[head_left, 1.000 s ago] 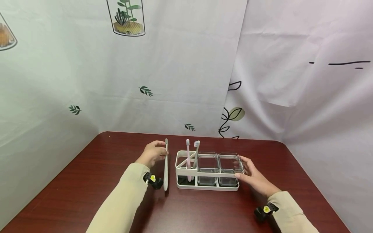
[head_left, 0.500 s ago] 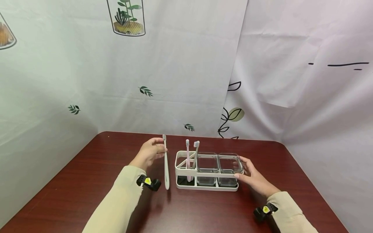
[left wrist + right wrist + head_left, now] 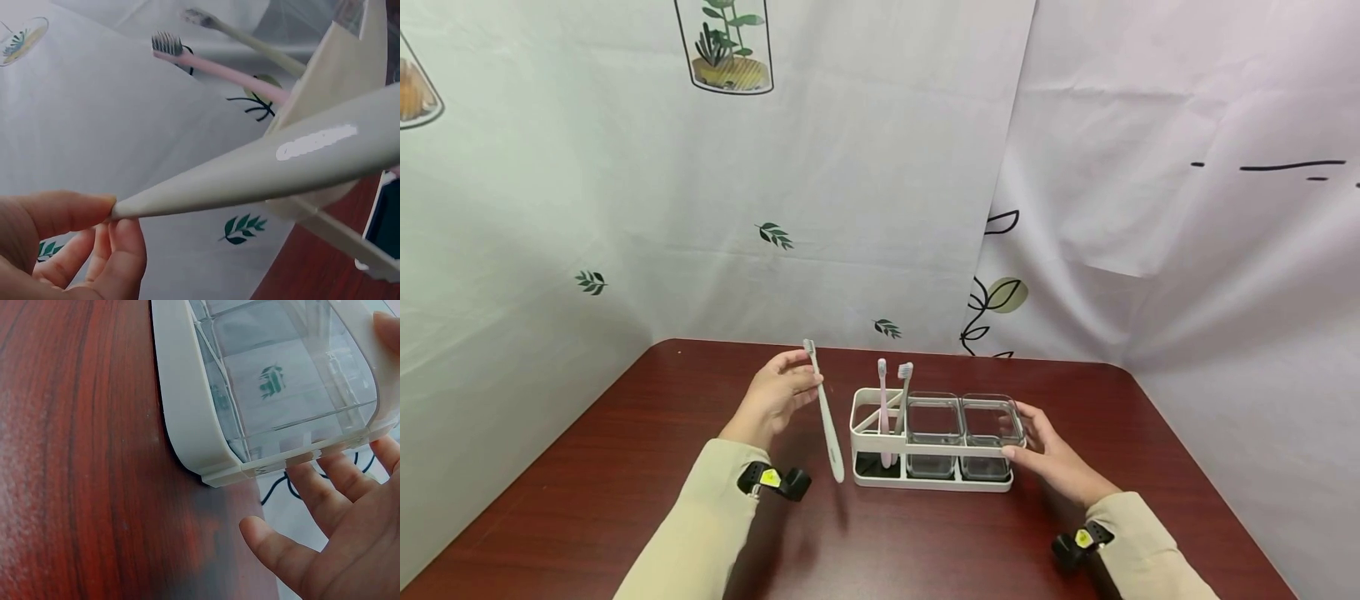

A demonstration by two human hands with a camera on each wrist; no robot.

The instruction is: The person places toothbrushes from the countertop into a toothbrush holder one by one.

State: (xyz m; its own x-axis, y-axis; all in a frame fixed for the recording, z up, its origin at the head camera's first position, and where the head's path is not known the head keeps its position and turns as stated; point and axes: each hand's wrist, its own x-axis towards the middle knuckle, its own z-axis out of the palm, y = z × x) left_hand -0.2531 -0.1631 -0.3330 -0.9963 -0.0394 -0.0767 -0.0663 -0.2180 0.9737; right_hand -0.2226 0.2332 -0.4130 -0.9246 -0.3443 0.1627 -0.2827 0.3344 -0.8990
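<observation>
— Toothbrush (image 3: 824,412), the pale one: the left hand (image 3: 772,398) pinches it near the bristle end, thumb and fingertips closed on the neck. It hangs clear of the table (image 3: 625,467), head up toward eleven o'clock, handle tip down toward five.

— And the holder?

— White holder (image 3: 925,446) sits at about three o'clock from that hand, just beside the handle tip but not touching it. Its left compartment has a pink toothbrush (image 3: 884,408) and a grey toothbrush (image 3: 903,397) standing in it. So the long axis slants toward the holder's near left corner, and the left hand is the nearer one to that slot.

— What's the right hand doing?

— Right hand (image 3: 1054,457) rests flat against the holder's right end, fingers straight and spread, gripping nothing.

— Do the wrist cameras add anything?

— Left wrist shows the pinch close up, fingertips (image 3: 119,234) on the thin neck; the head view only hints at it. Right wrist shows the glass cup (image 3: 294,381) seated in the frame.
</observation>
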